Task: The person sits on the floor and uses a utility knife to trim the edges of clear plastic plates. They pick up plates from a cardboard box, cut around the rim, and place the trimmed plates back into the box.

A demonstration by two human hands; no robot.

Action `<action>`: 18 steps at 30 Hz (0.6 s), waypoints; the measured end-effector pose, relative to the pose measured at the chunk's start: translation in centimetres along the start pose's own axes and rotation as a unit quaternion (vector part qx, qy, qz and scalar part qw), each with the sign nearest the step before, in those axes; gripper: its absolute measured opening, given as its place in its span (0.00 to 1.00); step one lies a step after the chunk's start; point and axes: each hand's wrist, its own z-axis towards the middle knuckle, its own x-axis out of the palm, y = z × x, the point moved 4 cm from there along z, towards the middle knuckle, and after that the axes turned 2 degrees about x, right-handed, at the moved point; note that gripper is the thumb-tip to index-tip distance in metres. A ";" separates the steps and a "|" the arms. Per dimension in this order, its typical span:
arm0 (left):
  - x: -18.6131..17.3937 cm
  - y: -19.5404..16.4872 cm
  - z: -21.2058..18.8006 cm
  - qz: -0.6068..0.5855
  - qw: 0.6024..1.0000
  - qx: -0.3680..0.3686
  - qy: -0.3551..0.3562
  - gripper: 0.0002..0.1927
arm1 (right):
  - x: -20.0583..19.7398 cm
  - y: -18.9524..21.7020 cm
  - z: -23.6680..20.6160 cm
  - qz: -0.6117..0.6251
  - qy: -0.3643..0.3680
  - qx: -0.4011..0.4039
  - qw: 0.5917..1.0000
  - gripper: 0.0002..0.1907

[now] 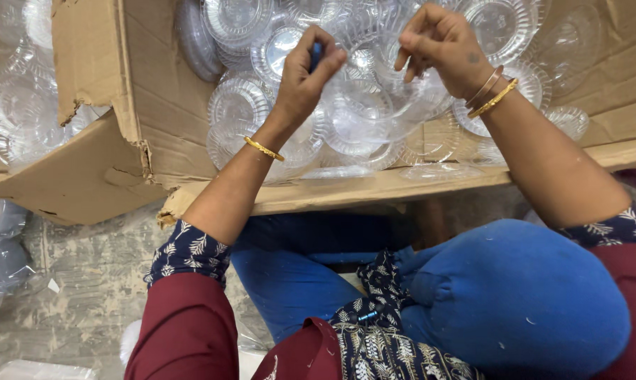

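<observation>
At the far left, outside the box, more clear plastic bowls [15, 112] lie bagged in a loose heap, and below them the floor [85, 281] is covered with crumpled plastic sheeting. A torn cardboard flap [92, 63] stands beside that heap and belongs to the large cardboard box [163, 105], which is open at the top and packed with stacks of clear, ribbed plastic bowls [240, 105].

The left hand [307, 70] is raised over the bowls in the middle of the box. Its fingers are curled in and closed around a small dark blue object [316, 53], of which only a sliver shows between thumb and fingers; what kind of object it is cannot be told. A gold bangle [263, 148] sits on that wrist, and the sleeve further down is dark blue with a leaf print over a maroon cuff.

Just beside it, to the right, the right hand [441, 46] hovers over the bowls with fingers bent and fingertips pinched together. It appears to pinch thin clear plastic [402, 98] that drapes over the bowls beneath, though the film is too transparent to be sure where the grip lies. Two gold bangles [492, 95] ring this wrist.

Along the near edge of the box, the person's knees in blue cloth [515, 295] fill the lower right of the view.
</observation>
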 end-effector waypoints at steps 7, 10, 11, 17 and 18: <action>0.9 0.1 -0.3 0.150 0.984 0.065 0.071 0.10 | 1.5 -0.5 -0.4 -0.221 0.076 0.011 0.972 0.13; 0.7 1.3 -0.1 0.086 0.995 -0.031 0.029 0.08 | 0.5 -0.6 -0.5 -0.119 -0.004 -0.020 0.993 0.08; 0.8 1.2 0.0 0.068 0.998 -0.007 0.014 0.11 | -0.1 -0.2 -0.2 -0.071 -0.031 -0.037 0.996 0.05; 0.8 0.4 -0.3 0.149 0.988 0.023 0.027 0.19 | 1.2 0.7 -0.2 -0.143 -0.002 -0.039 0.989 0.13; 0.9 0.2 -0.3 0.153 0.987 0.034 0.033 0.19 | 1.6 0.7 -0.3 -0.194 0.014 -0.023 0.981 0.16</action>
